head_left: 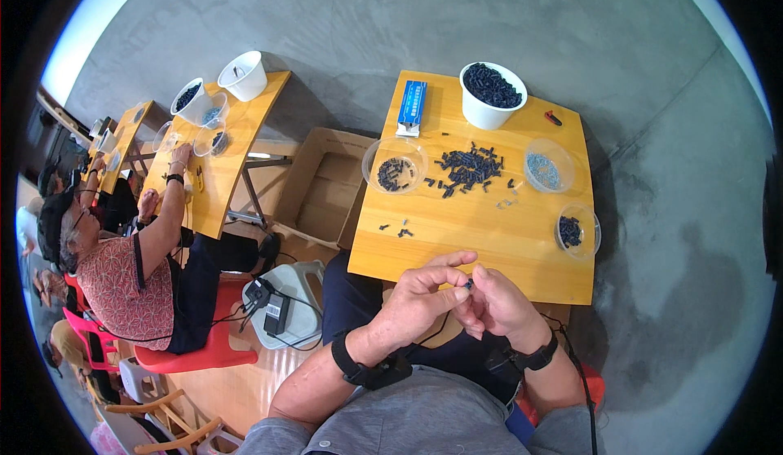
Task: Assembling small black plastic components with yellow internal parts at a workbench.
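Note:
Just off the near edge of the wooden table [465, 247], my left hand [420, 296] and my right hand [504, 302] meet at the fingertips. Between them is a small dark piece [468, 284], mostly covered by my fingers; its exact kind is too small to make out. Left thumb and forefinger pinch it, and the right fingers close in from the other side. Beyond them lies a loose pile of short black plastic pieces [469, 168]. A few small parts [402, 232] lie apart at the left, and tiny metal bits [506, 204] sit below the pile.
A white bucket of black pieces [493, 112] stands at the back, beside a blue box [413, 106] and a red-and-black tool [553, 118]. Clear tubs hold dark parts [395, 174], silvery parts [542, 171] and black pieces [570, 231]. Left are a cardboard box [320, 186] and a seated person [122, 284].

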A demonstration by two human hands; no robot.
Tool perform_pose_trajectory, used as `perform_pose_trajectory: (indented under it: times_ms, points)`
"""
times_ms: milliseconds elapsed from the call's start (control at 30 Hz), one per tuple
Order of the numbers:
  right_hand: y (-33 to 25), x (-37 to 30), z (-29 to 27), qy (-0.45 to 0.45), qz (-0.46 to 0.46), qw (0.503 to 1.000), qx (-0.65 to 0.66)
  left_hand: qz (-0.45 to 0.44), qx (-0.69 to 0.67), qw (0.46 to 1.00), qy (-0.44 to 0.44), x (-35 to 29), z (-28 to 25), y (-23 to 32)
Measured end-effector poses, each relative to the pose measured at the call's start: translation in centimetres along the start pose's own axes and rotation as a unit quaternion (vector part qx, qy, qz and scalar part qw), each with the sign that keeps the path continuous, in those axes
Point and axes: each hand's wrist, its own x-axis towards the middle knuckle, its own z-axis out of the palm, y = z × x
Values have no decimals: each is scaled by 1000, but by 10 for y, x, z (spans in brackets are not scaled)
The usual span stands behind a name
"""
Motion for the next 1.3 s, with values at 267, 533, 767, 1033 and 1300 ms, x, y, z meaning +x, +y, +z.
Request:
perform_pose_trajectory:
  times_ms: [267,533,767,1033,1300]
  points:
    - [7,5,-4,-70,73,990,93,-18,-42,999,-17,4,-5,-3]
    - [11,14,2,-46,105,980,161,-46,-1,999,-8,11,-9,0]
    - [13,21,16,30,91,958,269,-106,-14,994,0,15,-12,7]
    - [43,29,17,7,44,928,371,-189,-20,982,14,14,-26,-5]
    - [-2,-10,-63,361,-157,893,-219,-100,40,994,14,25,-17,-22]
